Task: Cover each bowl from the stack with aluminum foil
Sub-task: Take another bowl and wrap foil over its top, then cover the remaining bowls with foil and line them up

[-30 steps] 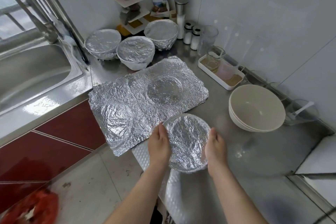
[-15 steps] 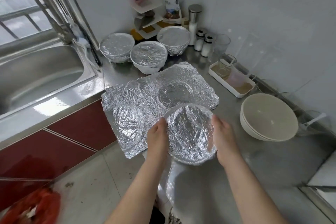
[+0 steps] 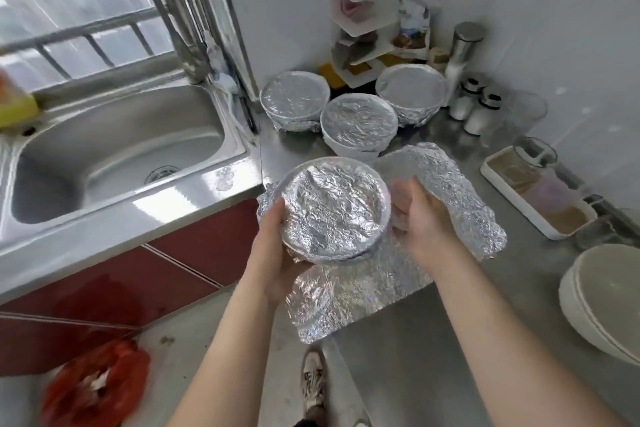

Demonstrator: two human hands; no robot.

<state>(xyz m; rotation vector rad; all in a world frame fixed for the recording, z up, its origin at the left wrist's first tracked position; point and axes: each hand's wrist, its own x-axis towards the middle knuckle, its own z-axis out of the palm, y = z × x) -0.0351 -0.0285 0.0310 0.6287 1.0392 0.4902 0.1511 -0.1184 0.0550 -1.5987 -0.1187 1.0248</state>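
Note:
I hold a foil-covered bowl (image 3: 334,210) in the air above the crumpled foil sheet (image 3: 460,198) on the steel counter. My left hand (image 3: 277,253) grips it from below and the left, thumb on the rim. My right hand (image 3: 422,218) hovers at the bowl's right side, palm turned toward it and fingers relaxed; I cannot tell if it touches. Three more foil-covered bowls (image 3: 294,102) (image 3: 358,121) (image 3: 410,92) stand at the back of the counter. A stack of bare white bowls (image 3: 602,295) sits at the right edge.
A steel sink (image 3: 114,149) lies to the left. A white tray (image 3: 536,198) with glasses, two shakers (image 3: 479,111) and a corner rack (image 3: 363,45) line the wall. A red bag (image 3: 93,385) lies on the floor below.
The covered bowl has risen off the counter and travelled away from me over the foil sheet. My left hand has slid under it, and my right hand has loosened from its side.

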